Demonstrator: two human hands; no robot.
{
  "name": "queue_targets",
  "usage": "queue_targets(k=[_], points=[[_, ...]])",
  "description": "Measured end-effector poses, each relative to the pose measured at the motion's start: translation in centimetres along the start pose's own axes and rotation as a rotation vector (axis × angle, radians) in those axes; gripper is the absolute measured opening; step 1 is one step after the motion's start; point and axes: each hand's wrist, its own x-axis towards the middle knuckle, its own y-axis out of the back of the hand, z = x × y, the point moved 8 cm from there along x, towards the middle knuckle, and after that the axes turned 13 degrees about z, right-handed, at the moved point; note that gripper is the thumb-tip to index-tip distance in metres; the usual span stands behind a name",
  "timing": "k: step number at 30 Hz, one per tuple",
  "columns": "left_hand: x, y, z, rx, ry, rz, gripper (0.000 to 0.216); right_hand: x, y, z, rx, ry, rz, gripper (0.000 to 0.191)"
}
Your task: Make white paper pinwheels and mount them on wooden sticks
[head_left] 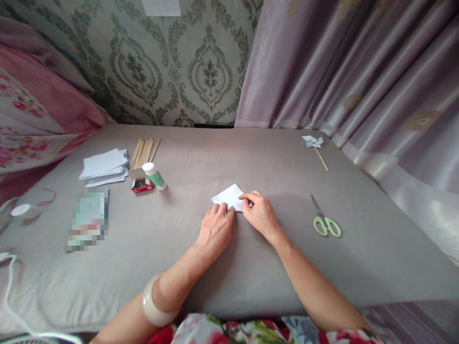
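A small white sheet of paper [228, 195], creased and partly folded, lies on the cloth-covered surface in front of me. My left hand [217, 224] rests on its near left edge, fingers curled and pressing down. With thumb and forefinger, my right hand [261, 213] pinches the paper's right corner. The fingers hide part of the near edge. To the right lie scissors [325, 225] with pale green handles, their blades pointing away. Farther back on the right is a white paper pinwheel [313, 142] on a wooden stick.
At the left are a stack of white paper [103, 166], several wooden sticks [142, 153], a red box [142, 185] of small dark items, a standing glue stick [155, 176] and a blurred packet [89, 219]. A white cable [10, 291] runs along the near left.
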Motion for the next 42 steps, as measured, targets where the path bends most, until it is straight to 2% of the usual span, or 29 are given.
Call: queue_targets(k=[2, 6, 17, 22, 26, 29, 42], points=[[0.0, 0.0, 0.0, 0.001, -0.002, -0.001, 0.027, -0.1, 0.2, 0.1, 0.011, 0.001, 0.015, 0.027], [0.0, -0.1, 0.0, 0.005, 0.002, -0.014, 0.029, -0.6, -0.4, -0.8, -0.001, 0.043, -0.055, 0.029], [0.0, -0.1, 0.0, 0.0, -0.001, -0.025, 0.029, -1.0, -1.6, -1.7, -0.174, 0.107, -0.159, 0.03], [0.0, -0.1, 0.0, -0.003, -0.006, -0.024, 0.029, -0.8, -1.5, -1.7, -0.132, 0.116, -0.164, 0.03], [0.0, 0.1, 0.0, -0.001, 0.002, -0.012, 0.028, -0.1, -0.6, -1.0, -0.018, 0.076, -0.084, 0.03], [-0.1, 0.0, 0.0, 0.004, 0.002, -0.011, 0.026, 0.2, 0.2, -0.5, -0.023, 0.045, -0.002, 0.029], [0.0, -0.1, 0.2, 0.018, -0.022, -0.004, 0.029, -0.9, -1.5, -2.3, -0.234, 0.215, -0.153, 0.027]])
